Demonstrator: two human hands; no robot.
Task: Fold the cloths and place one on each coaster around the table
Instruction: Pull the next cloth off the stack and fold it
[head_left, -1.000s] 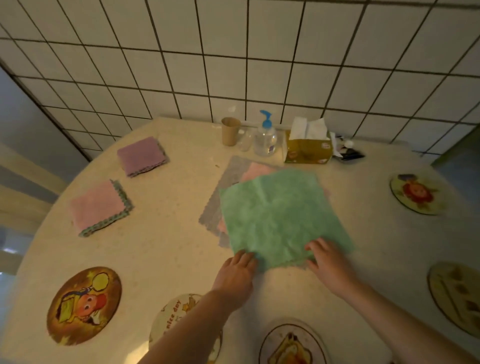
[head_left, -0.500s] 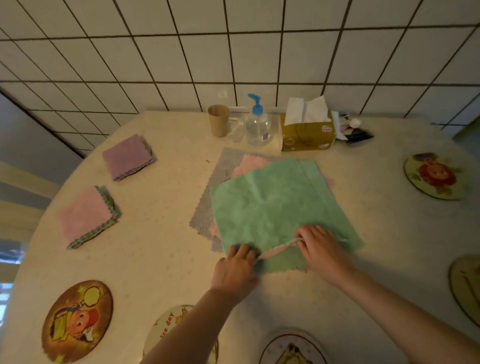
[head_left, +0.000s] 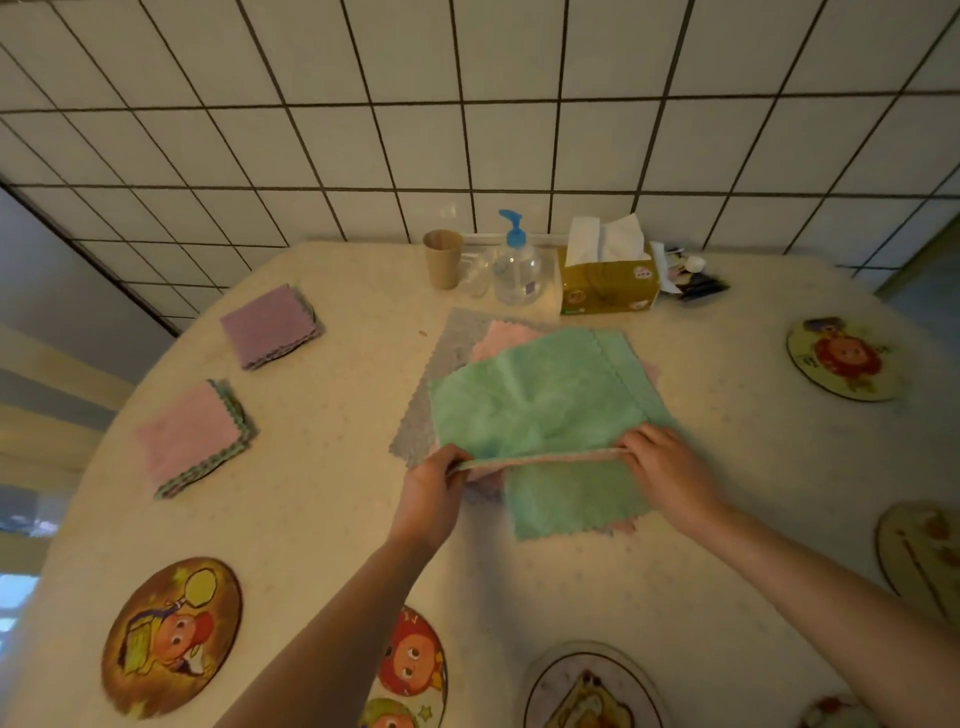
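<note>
Green cloth | mid-tabletop, near edge lifted | pinched by left hand and right hand | atop cloth pile

A round, pale speckled table is set against a wall covered in white square tiles with dark joints; dim, warm light is cast

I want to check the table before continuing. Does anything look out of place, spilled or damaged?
Nothing looks spilled or damaged. Only the flat cloth pile lies askew: the grey cloth and pink cloth stick out unevenly behind the top green cloth, whose near edge the left hand and right hand pinch.
</note>
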